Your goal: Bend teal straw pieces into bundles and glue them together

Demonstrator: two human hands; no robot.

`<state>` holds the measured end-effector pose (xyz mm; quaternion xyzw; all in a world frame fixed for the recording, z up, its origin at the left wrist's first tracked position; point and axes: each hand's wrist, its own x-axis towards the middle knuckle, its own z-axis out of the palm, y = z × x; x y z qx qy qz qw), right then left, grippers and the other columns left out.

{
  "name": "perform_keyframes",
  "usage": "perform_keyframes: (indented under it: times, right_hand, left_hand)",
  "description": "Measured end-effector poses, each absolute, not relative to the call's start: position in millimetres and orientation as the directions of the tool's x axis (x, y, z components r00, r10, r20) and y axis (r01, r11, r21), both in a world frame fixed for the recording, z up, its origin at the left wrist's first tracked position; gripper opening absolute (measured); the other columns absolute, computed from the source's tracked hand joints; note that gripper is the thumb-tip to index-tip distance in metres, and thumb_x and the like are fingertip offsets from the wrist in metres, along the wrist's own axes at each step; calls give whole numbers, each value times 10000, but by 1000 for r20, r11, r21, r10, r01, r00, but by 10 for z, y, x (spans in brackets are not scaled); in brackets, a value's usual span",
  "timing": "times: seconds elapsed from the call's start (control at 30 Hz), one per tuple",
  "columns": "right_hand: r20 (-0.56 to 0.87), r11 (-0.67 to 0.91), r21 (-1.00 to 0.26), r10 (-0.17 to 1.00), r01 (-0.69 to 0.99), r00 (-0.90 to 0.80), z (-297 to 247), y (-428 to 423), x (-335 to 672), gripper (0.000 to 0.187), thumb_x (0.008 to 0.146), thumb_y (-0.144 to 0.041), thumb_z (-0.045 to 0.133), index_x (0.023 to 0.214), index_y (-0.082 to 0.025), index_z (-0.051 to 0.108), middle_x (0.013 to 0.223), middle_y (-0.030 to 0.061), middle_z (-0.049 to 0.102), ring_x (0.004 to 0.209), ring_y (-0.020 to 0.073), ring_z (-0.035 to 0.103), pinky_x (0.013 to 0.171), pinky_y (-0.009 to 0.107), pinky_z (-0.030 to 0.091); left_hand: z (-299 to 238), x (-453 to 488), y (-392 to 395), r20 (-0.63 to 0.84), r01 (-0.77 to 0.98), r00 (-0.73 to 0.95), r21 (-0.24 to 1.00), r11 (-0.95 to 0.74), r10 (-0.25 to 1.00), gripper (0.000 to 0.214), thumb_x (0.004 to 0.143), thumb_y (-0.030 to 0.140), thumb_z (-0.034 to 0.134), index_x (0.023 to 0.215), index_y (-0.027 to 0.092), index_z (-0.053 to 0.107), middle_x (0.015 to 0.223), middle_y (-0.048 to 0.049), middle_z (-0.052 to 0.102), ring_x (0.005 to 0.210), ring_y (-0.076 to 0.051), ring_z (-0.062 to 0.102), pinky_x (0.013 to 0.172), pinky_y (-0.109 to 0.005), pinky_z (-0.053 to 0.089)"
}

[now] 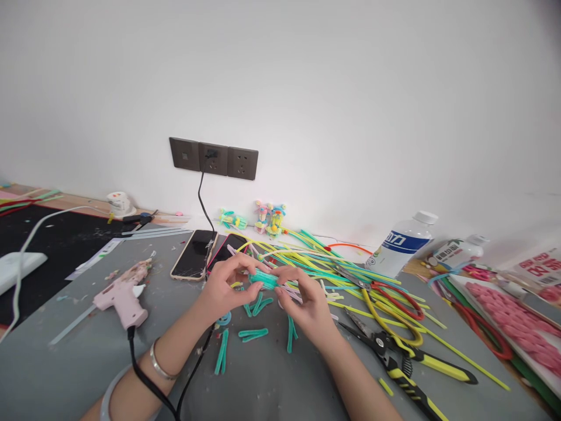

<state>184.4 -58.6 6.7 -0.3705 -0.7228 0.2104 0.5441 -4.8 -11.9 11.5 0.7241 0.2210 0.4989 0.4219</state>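
Note:
A teal bundle of pipe cleaners [263, 279] is held up between both hands, above the grey mat. My left hand [230, 283] pinches its left end with thumb and fingers. At the right end, my right hand [300, 292] grips it the same way. Below the hands lie several short folded teal pipe cleaners [253, 334], one of them [221, 351] nearer the front and another [291, 335] under my right hand. Behind the hands spreads a loose pile of long yellow, green and lilac pipe cleaners [315, 251].
A pink glue gun [123, 295] with a black cord lies left. Phones [194, 254] and small pipe-cleaner figures [276, 219] sit behind. To the right are red-and-yellow-handled scissors [368, 292], black-and-yellow pliers [385, 348] and a bottle [401, 245]. A socket panel [213, 159] is on the wall.

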Motion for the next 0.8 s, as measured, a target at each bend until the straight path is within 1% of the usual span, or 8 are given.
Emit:
perform_keyframes:
  times: [0.1,0.33,0.57,0.8]
  right_hand:
    - [631,641,-705,762,304,-145,68,-580,1853,80,912,-172,580,891,-250,577,926,66,701,956,237,662,843,402,511]
    - [623,638,-716,767,283,-153,42,-571,1859,115,894,-134,588,897,-248,575,927,52,689,943,224,655,849,390,507]
    - [617,628,-723,774,288,-141,31,-569,1851,74,904,-174,581,883,-244,566,912,62,684,928,235,654,839,402,513]
    - [613,625,-733,778,269,-138,28,-570,1845,78,900,-175,579,882,-246,551,939,63,679,923,229,645,838,401,511]
  left_hand:
    - [111,-49,-118,516,-99,412,845,-526,751,158,781,159,684,820,201,536,931,-73,743,788,-164,691,624,-229,544]
    - [101,-49,-112,482,-89,426,865,-494,766,167,773,154,676,809,200,519,936,-70,738,729,-146,670,622,-234,536]
    - [119,-41,-117,473,-97,434,871,-482,767,171,773,145,672,805,198,512,928,-73,734,760,-152,679,612,-226,537]
    - [119,-34,-120,464,-101,426,877,-469,777,170,772,164,676,804,201,513,923,-67,732,759,-155,678,611,-230,543]
